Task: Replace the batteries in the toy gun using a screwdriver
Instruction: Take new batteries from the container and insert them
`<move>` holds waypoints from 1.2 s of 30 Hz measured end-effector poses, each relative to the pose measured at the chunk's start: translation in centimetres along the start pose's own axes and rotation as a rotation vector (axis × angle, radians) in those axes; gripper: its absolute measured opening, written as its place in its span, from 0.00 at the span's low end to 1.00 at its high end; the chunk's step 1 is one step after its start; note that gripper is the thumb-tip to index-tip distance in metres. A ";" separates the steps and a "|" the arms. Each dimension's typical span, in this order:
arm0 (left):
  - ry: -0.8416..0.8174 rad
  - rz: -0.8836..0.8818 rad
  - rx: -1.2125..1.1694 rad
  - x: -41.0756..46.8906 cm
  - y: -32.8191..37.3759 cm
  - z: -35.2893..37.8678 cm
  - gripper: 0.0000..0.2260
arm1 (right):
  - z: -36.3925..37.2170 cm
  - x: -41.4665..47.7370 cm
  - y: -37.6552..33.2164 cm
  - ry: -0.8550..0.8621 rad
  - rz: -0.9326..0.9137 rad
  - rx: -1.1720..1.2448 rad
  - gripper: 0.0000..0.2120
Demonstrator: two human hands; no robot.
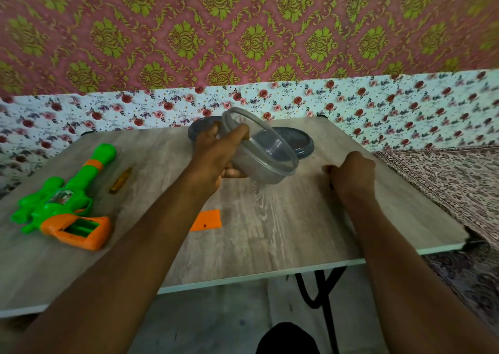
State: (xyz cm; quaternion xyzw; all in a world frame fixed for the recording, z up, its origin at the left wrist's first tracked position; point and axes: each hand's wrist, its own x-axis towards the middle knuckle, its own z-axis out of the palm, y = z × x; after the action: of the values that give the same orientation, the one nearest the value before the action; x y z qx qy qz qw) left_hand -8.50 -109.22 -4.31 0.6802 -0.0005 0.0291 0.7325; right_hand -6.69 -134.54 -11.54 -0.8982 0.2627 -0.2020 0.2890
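- Head view: my left hand (213, 155) grips a clear round plastic container (266, 164) at the far middle of the table (297, 232). My thumb lies over its rim and my fingers (232, 173) curl under its base.
- The container is tilted, its open mouth turned to the far right, and only its lower edge is close to the table top.
- Just behind it, a dark grey round lid (303, 144) lies flat on the table. A second dark grey round piece (201, 131) shows on the far side of my left hand, partly hidden by it.
- My right hand (352, 172) rests on the table to the right of the container, apart from it. Its fingers are curled into a fist with the thumb pointing left. I cannot tell whether anything is held inside.
- The toy gun (64, 199), green with orange parts, lies on the left side of the table, barrel pointing away from me. Neither hand touches it.
- In its orange grip, the battery compartment (81, 229) is open, showing green ribs inside.
- The screwdriver (121, 180), with an amber handle, lies just right of the barrel.
- An orange battery cover (206, 220) lies flat near the middle of the table, beside my left forearm.
- A floral cloth (378, 102) runs beyond the far edge, below patterned wallpaper (243, 29).
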 end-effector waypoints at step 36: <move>-0.209 -0.392 -0.215 -3.0 -4.3 3.4 0.06 | -2.8 1.5 0.8 0.136 -0.206 0.104 0.08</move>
State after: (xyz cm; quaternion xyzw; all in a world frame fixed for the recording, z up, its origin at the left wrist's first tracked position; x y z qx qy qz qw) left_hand -11.20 -113.07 -8.45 0.5846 0.0525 -0.1842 0.7884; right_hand -7.23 -137.13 -9.62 -0.8883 0.1772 -0.3046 0.2945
